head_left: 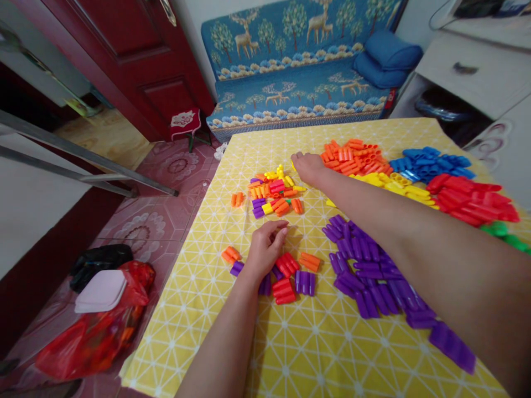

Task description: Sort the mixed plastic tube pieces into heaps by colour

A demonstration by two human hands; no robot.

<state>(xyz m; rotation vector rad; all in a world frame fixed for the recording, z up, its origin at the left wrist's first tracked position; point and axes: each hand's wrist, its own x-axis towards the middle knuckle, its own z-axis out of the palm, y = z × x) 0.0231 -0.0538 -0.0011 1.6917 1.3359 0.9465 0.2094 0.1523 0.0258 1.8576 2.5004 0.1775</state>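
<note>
My left hand (267, 246) hovers over or rests by a small group of red pieces (287, 265) and purple pieces (305, 282), its fingers curled with the thumb near the index finger; no object shows in it. Farther off, my right hand (307, 167) reaches to the left of the orange pile (357, 157), fingers bent down, with a bit of yellow at the fingertips. A mixed cluster of orange, yellow, purple and red pieces (276, 190) lies between the hands, toward the left. The large purple pile (373, 265) is partly hidden under my right forearm.
Yellow pieces (398, 185), a blue pile (433, 164), a red pile (473, 200) and green pieces (504, 235) lie at the right of the patterned table (199, 337). A blue sofa (290, 88) stands behind. Red plastic bags (91, 342) lie on the floor at left.
</note>
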